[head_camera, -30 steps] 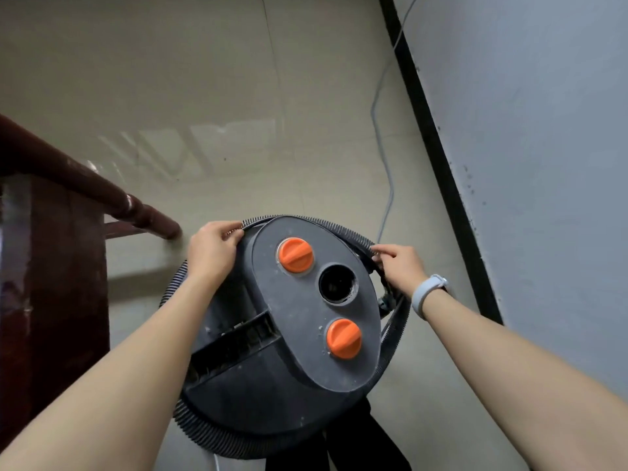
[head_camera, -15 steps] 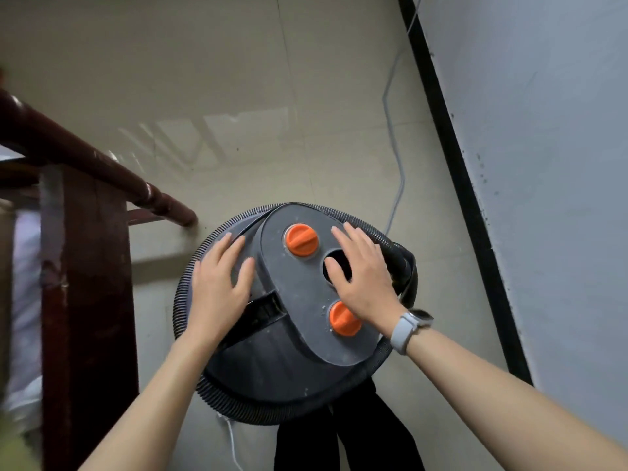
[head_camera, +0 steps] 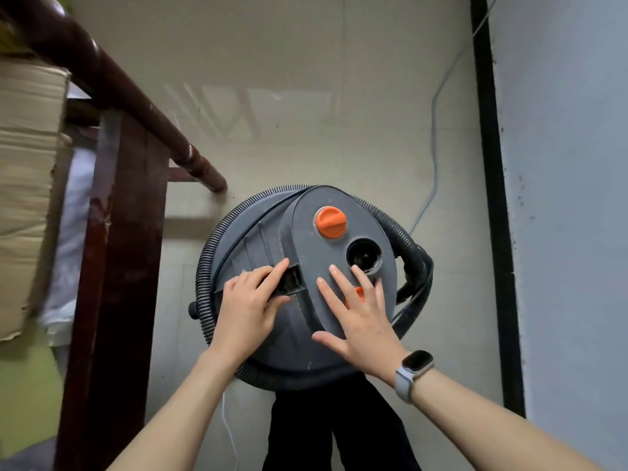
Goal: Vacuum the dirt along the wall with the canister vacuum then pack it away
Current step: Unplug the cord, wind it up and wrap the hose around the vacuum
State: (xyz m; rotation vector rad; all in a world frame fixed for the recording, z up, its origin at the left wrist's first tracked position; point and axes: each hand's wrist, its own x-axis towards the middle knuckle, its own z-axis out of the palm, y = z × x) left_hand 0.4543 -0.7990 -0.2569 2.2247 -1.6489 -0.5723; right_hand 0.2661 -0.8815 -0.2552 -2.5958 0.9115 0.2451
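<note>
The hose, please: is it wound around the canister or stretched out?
Wound: the ribbed hose circles the canister vacuum lid's rim on every visible side.

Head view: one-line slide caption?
Both hands on grey canister vacuum, ribbed black hose coiled around it, beside grey wall.

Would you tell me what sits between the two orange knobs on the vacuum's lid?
In the head view, a round dark port lies between the upper orange knob and the lower one, which the right hand partly covers.
</note>
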